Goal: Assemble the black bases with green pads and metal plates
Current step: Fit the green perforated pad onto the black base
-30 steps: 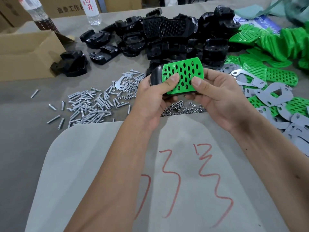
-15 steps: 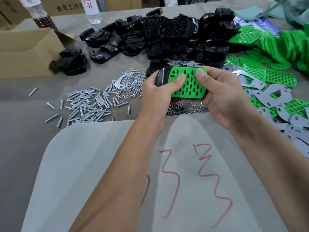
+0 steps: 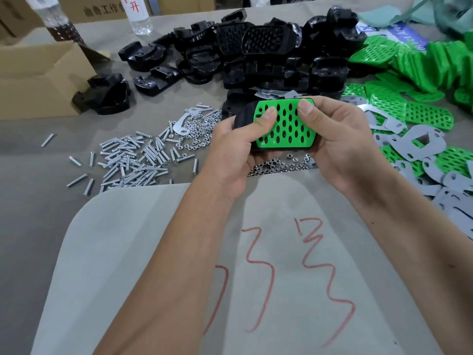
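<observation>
Above the table's middle I hold a black base (image 3: 242, 118) with a perforated green pad (image 3: 284, 126) lying flat on its top face. My left hand (image 3: 234, 152) grips the base's left end, thumb pressing on the pad. My right hand (image 3: 340, 139) grips the right end, its thumb on the pad's upper right. A heap of black bases (image 3: 258, 55) lies behind. Loose green pads (image 3: 422, 70) pile at the right, and grey metal plates (image 3: 419, 147) spread below them.
Silver bolts (image 3: 133, 160) are scattered at the left, small nuts (image 3: 199, 129) beside them and under my hands. A cardboard box (image 3: 33, 80) stands far left, two bottles (image 3: 135, 14) at the back. A grey sheet with red marks (image 3: 256, 265) covers the near table.
The green pad, tilted up off the base a second ago, now lies flat on it. Both hands have turned the assembly level and my thumbs have shifted on the pad.
</observation>
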`<state>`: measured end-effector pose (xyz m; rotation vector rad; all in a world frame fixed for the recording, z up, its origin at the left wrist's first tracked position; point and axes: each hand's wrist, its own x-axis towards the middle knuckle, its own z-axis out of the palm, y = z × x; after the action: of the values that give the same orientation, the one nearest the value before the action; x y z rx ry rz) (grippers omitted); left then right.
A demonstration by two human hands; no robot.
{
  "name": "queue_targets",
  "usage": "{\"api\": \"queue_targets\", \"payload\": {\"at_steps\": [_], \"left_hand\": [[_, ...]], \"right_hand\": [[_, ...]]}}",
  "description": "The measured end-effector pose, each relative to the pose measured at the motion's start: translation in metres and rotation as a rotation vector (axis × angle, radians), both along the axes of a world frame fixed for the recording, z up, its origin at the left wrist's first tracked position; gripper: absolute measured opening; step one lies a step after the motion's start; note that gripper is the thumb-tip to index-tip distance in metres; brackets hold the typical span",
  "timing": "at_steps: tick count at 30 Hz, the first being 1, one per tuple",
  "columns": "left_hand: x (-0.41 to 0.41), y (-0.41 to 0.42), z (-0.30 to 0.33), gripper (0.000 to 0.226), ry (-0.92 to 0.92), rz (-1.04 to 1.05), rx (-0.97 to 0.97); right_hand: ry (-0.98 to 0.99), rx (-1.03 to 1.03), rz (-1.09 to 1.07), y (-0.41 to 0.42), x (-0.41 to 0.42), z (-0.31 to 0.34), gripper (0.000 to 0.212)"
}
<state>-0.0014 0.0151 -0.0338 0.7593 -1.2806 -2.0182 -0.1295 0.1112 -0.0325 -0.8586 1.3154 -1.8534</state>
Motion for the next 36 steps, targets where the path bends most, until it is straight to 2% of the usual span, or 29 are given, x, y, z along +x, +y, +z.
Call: {"api": "queue_targets", "payload": {"at_steps": [4, 7, 9, 13, 18, 21, 24, 27, 30, 34, 36], "left_hand": [[-0.002, 0.0, -0.001, 0.009, -0.013, -0.013, -0.028], [-0.004, 0.001, -0.002, 0.013, -0.017, 0.026, -0.089], [-0.006, 0.001, -0.004, 0.022, -0.033, 0.089, -0.143], [-0.006, 0.001, -0.004, 0.018, -0.061, 0.112, -0.194], [-0.004, 0.002, -0.003, 0.025, -0.037, 0.075, -0.106], [0.0, 0.0, -0.002, 0.019, -0.007, 0.057, -0.054], [-0.002, 0.002, -0.003, 0.019, -0.009, 0.143, -0.083], [-0.005, 0.002, -0.004, 0.02, -0.059, 0.134, -0.137], [0.0, -0.006, -0.004, 0.017, -0.129, 0.012, -0.227], [0.013, -0.015, -0.001, 0.057, -0.064, -0.12, -0.134], [0.015, -0.017, -0.003, 0.057, -0.033, -0.146, -0.113]], "right_hand": [[0.014, 0.001, -0.002, -0.001, -0.003, -0.003, 0.029], [0.05, -0.022, -0.031, -0.001, -0.004, -0.004, 0.018], [0.14, -0.015, -0.08, -0.003, -0.004, -0.006, 0.012], [0.273, -0.022, -0.097, -0.004, -0.002, -0.007, 0.015], [0.196, 0.021, 0.073, 0.0, -0.006, -0.007, 0.017], [0.147, 0.055, 0.204, 0.001, -0.01, -0.007, 0.027], [0.08, 0.072, 0.324, 0.003, -0.015, -0.005, 0.04], [0.102, 0.082, 0.249, 0.003, -0.016, -0.006, 0.038], [0.142, 0.079, 0.123, 0.005, -0.014, -0.006, 0.033], [0.126, 0.07, 0.122, 0.006, -0.013, -0.002, 0.042], [0.105, 0.047, 0.177, 0.007, -0.013, 0.0, 0.046]]}}
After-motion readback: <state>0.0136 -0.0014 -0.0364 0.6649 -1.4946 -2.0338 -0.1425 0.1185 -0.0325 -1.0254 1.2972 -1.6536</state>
